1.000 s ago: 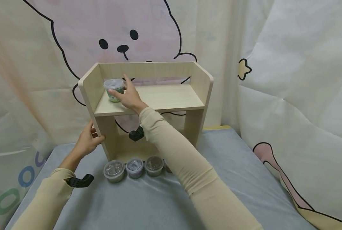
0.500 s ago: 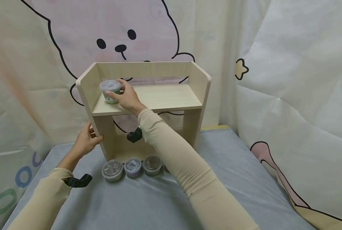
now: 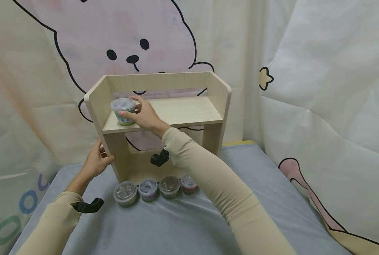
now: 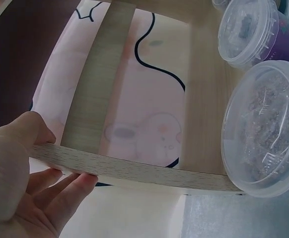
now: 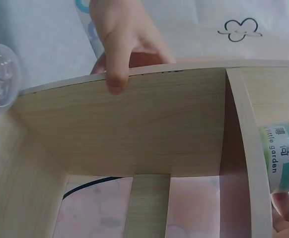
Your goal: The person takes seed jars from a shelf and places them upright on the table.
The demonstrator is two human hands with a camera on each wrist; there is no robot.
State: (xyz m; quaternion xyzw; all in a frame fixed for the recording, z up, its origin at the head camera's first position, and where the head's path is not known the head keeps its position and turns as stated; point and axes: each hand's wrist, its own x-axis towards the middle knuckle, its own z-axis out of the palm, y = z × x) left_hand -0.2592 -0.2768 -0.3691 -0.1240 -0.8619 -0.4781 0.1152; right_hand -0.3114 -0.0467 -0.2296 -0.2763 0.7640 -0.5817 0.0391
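The right hand is curling its thumb and fingers round the tub, which is standing upright at the far-left end of the shelf, just beside the left side panel. The tub is lying to the left of the palm, its axis vertical, so this hand is far nearer to it. The left hand is gripping the panel's near edge lower down, thumb in front, fingers wrapping behind.
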